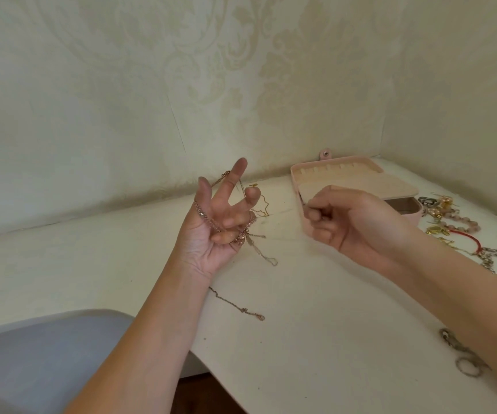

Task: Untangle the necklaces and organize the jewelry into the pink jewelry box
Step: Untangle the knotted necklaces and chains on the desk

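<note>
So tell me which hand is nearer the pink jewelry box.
Right. The right hand is raised just in front of the left end of the pink jewelry box, overlapping it in view; the left hand holds tangled necklaces off to its left.

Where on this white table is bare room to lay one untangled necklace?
The widest bare patch of the white table lies left of the left hand, toward the wall. Another lies between the thin grey chain and the chunky silver link chain. Right of the open pink jewelry box it is crowded with mixed jewelry.
</note>
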### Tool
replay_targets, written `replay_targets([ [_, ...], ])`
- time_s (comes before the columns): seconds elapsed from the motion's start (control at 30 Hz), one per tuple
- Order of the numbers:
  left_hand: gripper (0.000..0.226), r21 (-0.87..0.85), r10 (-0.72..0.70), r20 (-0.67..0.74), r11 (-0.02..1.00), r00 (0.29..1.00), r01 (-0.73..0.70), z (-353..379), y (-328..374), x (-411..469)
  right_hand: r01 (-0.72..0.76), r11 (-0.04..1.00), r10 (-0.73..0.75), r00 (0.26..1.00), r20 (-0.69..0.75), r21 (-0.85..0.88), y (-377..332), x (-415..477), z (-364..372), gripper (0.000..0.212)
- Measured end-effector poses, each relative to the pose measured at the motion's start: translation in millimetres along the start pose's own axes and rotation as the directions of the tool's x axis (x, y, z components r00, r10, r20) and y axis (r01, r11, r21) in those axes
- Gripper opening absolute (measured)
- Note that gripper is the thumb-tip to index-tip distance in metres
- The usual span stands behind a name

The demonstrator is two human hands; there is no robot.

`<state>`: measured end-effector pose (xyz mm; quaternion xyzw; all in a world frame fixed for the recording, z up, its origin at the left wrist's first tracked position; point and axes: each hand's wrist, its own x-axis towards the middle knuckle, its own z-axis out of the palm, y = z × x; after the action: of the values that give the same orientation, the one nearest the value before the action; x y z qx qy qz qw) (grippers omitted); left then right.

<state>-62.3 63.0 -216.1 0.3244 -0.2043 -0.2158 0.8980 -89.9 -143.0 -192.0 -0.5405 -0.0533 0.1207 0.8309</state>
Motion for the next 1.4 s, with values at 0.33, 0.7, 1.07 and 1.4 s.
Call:
replay_targets([
  [0.33,0.078,0.091,-0.166,0.180,0.984,0.970,0.151,-11,-1,1,0.247,0.403,-0.003,0.963,0.268,-0.881,-36,-19,-16,0.014],
  [0.7,0.074,0.068,-0.241,0.351,0.970,0.905,0.232,-23,2,5,0.212,0.119,0.261,0.936,0.236,-0.970,-36,-30,-6,0.022],
  [1.07,0.074,-0.075,-0.182,0.403,0.970,0.897,0.231,-23,4,2,0.032,0.520,0.074,0.994,0.083,-0.854,-11,-15,-2,0.022],
  [1.4,0.073,-0.058,-0.190,0.447,0.969,0.874,0.241,-17,0,0,-0.047,0.939,0.096,0.987,0.130,-0.341,15,3,21,0.025],
])
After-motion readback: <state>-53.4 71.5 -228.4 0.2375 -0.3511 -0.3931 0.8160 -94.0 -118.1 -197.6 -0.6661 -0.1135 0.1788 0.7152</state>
